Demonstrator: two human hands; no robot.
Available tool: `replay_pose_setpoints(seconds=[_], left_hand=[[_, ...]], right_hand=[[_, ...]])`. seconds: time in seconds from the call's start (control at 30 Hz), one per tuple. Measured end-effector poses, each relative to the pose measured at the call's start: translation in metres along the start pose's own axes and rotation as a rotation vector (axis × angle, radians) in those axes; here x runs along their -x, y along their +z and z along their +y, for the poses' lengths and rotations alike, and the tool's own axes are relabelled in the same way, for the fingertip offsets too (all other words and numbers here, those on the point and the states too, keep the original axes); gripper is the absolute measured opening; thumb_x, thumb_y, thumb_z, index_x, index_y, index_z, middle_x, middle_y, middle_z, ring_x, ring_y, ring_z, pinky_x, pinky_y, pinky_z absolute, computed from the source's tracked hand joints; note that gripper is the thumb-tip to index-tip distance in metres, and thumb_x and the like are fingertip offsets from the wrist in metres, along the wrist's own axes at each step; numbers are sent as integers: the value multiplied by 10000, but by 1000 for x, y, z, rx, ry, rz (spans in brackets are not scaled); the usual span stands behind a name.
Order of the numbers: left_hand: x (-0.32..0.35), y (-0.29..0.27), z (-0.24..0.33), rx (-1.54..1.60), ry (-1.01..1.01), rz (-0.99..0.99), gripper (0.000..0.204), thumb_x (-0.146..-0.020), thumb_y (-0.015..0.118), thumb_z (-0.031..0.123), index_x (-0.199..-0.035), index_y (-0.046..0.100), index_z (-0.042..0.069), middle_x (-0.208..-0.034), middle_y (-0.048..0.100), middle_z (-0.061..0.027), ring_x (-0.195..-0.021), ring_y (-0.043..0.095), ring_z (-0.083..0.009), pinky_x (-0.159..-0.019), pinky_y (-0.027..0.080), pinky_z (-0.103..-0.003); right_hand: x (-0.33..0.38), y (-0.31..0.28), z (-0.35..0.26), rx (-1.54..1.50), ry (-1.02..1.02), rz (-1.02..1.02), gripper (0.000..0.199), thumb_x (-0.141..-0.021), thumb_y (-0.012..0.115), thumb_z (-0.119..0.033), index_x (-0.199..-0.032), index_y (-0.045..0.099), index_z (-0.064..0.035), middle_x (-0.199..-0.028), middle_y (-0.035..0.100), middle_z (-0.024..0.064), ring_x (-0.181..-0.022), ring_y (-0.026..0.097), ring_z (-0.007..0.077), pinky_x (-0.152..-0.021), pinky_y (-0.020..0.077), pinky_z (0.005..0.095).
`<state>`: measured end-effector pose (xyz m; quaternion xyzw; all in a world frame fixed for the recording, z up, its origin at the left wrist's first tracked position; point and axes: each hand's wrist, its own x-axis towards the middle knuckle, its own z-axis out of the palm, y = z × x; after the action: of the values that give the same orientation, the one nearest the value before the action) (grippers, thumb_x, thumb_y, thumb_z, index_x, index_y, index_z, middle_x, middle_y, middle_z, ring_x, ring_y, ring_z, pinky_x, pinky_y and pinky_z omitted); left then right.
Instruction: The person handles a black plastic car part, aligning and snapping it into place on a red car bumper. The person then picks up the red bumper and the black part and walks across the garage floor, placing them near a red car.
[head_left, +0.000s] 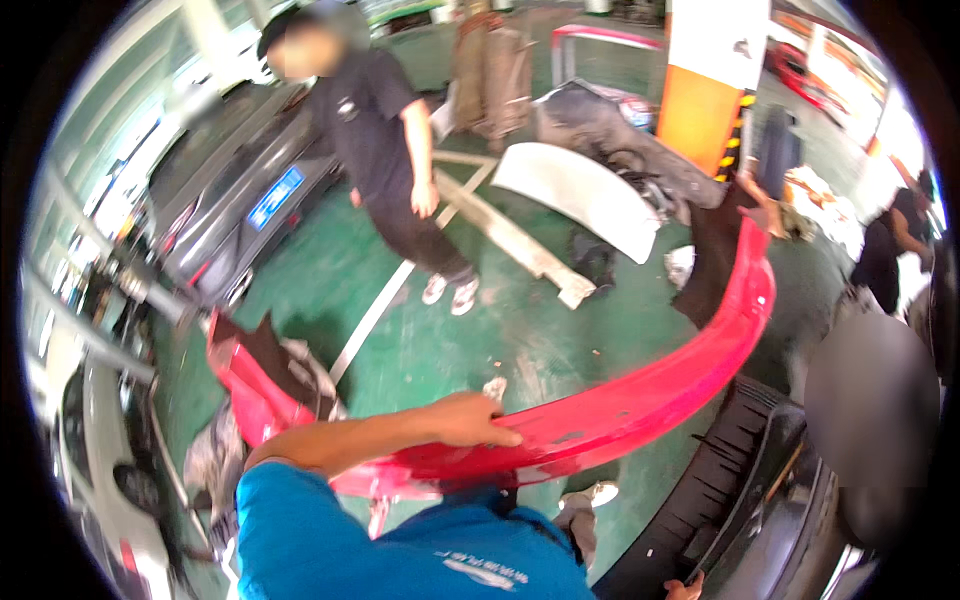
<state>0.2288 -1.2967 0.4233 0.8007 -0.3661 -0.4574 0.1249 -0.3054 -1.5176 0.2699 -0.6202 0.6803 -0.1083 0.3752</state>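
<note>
My left hand (470, 420) rests on the top edge of the red bumper cover (640, 400), fingers curled over its rim and clamped against the plastic, thumb side toward me. The bumper cover runs in a long curve from my chest, across the green floor (420, 330), and up to the far right, where another person's hand (757, 195) grips its raised end. Its near left end (250, 385) hangs low beside a grey car (230, 200).

My right hand (685, 588) shows only as a sliver at the lower edge, near the dark grille of the black car (760, 480) on my right; I cannot tell whether it is spread or closed on anything.

I judge that we are at the carrying stage: the cover is off the ground, held between two of us, beside the black car's front. Any further move calls for both ends to go together, since the thin plastic flexes along its length, and for keeping it from scraping the car.

A person in black (385, 150) stands ahead on the floor, and a white panel (580, 195) lies beyond, near an orange and white pillar (705, 90).
</note>
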Motion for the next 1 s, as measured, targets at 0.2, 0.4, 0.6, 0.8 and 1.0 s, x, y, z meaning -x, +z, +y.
replay_pose_setpoints(seconds=[0.2,0.4,0.6,0.8,1.0], left_hand=[[-63,48,98,-61,1,134,603,-895,648,609,-1037,716,27,-980,713,-224,-953,682,-431,-791,520,-533],[-95,33,199,-30,19,40,523,-915,674,495,-1110,671,9,-1046,676,-217,-1023,683,-418,-840,558,-521],[-161,44,220,116,111,82,462,-867,739,409,-1045,683,-13,-989,678,-231,-947,689,-427,-788,550,-531],[-255,13,249,104,214,312,367,-732,803,349,-782,735,-8,-753,699,-203,-794,712,-404,-687,548,-520],[-312,2,285,37,233,418,353,-670,812,365,-769,769,29,-796,734,-193,-813,727,-395,-640,547,-501]], right_hand=[[-146,-59,-61,49,-37,-81,809,-677,740,-24,-1446,516,95,-1333,635,324,-1203,621,421,-1067,482,457],[-255,-112,-73,232,-110,-150,708,-713,720,-85,-1392,580,61,-1264,672,304,-1174,645,424,-1034,503,464],[-336,-101,-122,308,-62,-219,709,-678,716,-73,-1364,596,60,-1219,691,266,-1130,658,399,-984,514,451],[-417,-79,-150,314,-110,-323,711,-643,711,-61,-1337,612,59,-1174,710,227,-1085,672,375,-935,525,438],[-474,-94,-142,295,-110,-396,714,-608,707,-49,-1310,627,59,-1129,729,189,-1041,686,350,-886,536,425]])
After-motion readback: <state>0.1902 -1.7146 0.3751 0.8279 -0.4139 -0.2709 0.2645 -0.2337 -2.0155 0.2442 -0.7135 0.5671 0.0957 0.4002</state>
